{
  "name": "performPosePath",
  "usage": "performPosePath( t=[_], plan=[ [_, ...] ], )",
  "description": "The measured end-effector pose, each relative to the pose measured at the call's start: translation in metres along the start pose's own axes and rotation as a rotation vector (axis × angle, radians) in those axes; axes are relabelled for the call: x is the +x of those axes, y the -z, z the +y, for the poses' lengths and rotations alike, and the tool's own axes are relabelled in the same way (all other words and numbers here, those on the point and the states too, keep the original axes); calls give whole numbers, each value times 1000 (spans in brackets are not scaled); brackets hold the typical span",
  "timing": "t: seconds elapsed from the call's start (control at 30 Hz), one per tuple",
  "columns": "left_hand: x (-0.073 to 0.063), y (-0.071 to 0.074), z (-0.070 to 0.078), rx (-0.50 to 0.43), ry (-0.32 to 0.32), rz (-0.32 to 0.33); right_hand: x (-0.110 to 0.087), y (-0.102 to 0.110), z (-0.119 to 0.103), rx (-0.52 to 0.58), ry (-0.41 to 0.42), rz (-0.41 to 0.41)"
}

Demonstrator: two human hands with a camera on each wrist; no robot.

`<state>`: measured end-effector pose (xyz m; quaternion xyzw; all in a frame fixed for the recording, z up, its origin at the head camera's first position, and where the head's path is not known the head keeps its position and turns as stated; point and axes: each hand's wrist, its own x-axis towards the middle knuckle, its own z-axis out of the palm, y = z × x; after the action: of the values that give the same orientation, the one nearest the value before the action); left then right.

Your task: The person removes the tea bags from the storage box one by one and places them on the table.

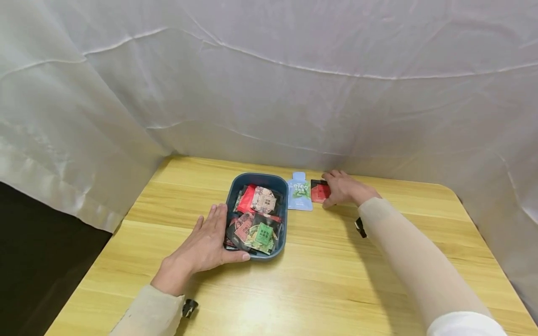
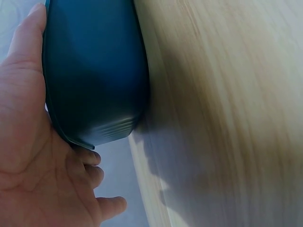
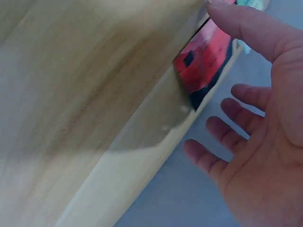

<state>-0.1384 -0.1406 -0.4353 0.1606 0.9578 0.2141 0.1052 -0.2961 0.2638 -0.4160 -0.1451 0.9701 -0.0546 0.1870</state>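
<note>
In the head view a dark blue plastic box (image 1: 260,176) holds several tea sachets, among them a green-labelled sachet (image 1: 263,234) and a bright red one (image 1: 246,199). My left hand (image 1: 206,242) rests against the box's left side, fingers straight along the wall and thumb at the near rim; the left wrist view shows the palm beside the blue wall (image 2: 94,66). Right of the box lies a light blue LeTea packet (image 1: 300,198). Beside it is a red-and-black sachet (image 1: 320,192), partly covered by my right hand (image 1: 343,189). In the right wrist view that hand's fingers are spread and the thumb overlaps the sachet (image 3: 203,59).
A pale wooden table (image 1: 336,280) carries everything. White cloth (image 1: 269,107) hangs behind its back edge and along both sides. A dark area (image 1: 46,256) lies beyond the table's left edge.
</note>
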Motion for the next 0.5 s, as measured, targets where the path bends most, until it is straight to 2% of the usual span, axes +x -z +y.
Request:
performPosePath(
  t=[0.1,0.2,0.33,0.5],
  plan=[
    [2,0,2,4,-3,-4,-7,4,-7,-12,17,50],
    [4,0,4,11,-9,-6,-16,10,-24,-51,74,157],
    [7,0,6,11,-14,-3,-24,12,-61,-84,164,347],
    [11,-1,7,13,-20,2,-32,0,-111,-85,235,564]
  ],
)
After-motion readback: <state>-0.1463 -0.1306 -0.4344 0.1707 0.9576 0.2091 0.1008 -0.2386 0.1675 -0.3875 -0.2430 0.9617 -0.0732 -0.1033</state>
